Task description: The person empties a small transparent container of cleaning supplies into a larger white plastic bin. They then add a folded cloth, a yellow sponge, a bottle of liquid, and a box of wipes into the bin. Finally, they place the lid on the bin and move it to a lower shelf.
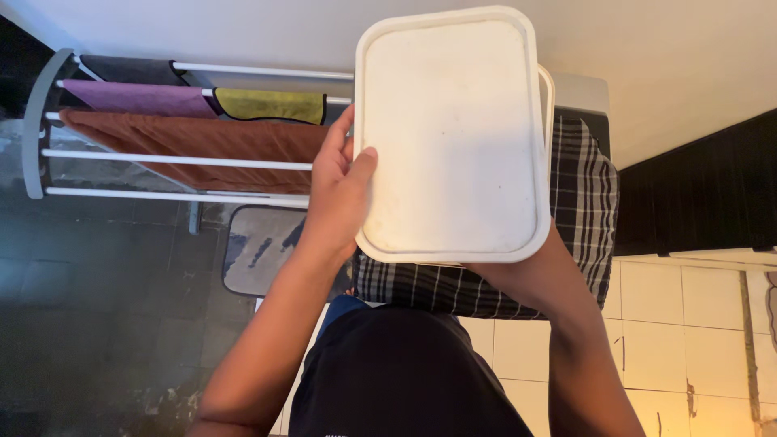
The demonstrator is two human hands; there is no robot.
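Well, starting at the far left I see a drying rack (36,121) with white rails, draped with a purple cloth (137,99), a yellow cloth (271,105) and a rust-brown cloth (194,139). Below it lies a grey mat (259,247) on the dark tiled floor (97,307).

Next comes my left hand (340,190), closed on the left edge of a white rectangular container (453,133), thumb pressed on the flat face, fingers curled behind the rim. The container is held up in the air, flat side toward the camera, in front of a black-and-white checked cloth (587,202).

On the right, my right hand is hidden behind the container's lower edge; only the forearm (566,324) shows, so I cannot tell how it grips, though it seems to bear the weight from beneath.

To handle this well, I judge the container should stay level, with both sides supported evenly, since the smooth plastic could slip from the thumb-and-finger pinch on the left.
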